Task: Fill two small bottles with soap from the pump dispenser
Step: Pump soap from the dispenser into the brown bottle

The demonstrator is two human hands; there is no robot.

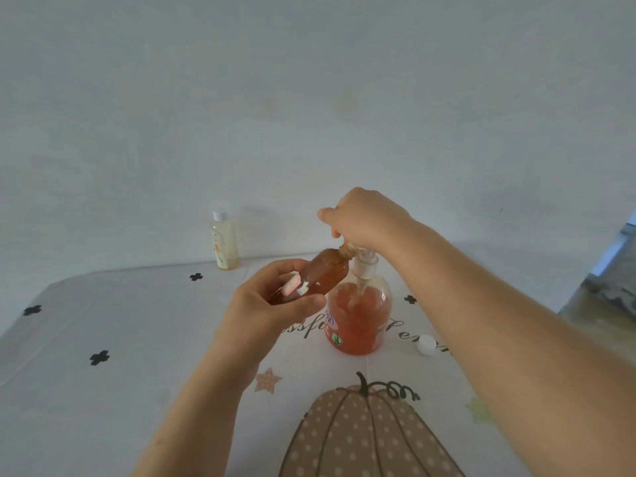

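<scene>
A person fills a small amber bottle (327, 273) at a pump dispenser (359, 318) of orange soap that stands on a pumpkin-print tabletop (103, 390). The left hand (275, 304) grips the bottle's lower half, thumb and fingers (303, 302) wrapped round the label. The bottle's long axis slants up and to the right from that grip, so its open mouth sits just under the spout. The right hand (364, 218) is curled down over the pump head (366, 266), with its fingers (327, 215) bunched directly above the bottle's neck. Whether they clasp the head or only bear down on it cannot be told from this angle.

The next press appears to depend on one alignment: the mouth lies just below and to the left of the right fingers, touching or nearly touching the nozzle. If the slant slips, the soap would likely run down the outside. The right hand is the nearer to the pump, while the left carries the bottle.

A loose white cap (426, 344) lies on the tabletop below and to the right of the right fingers. A second bottle (224, 244), pale and capped, stands upright well to the left of the left fingers, by the wall.
</scene>
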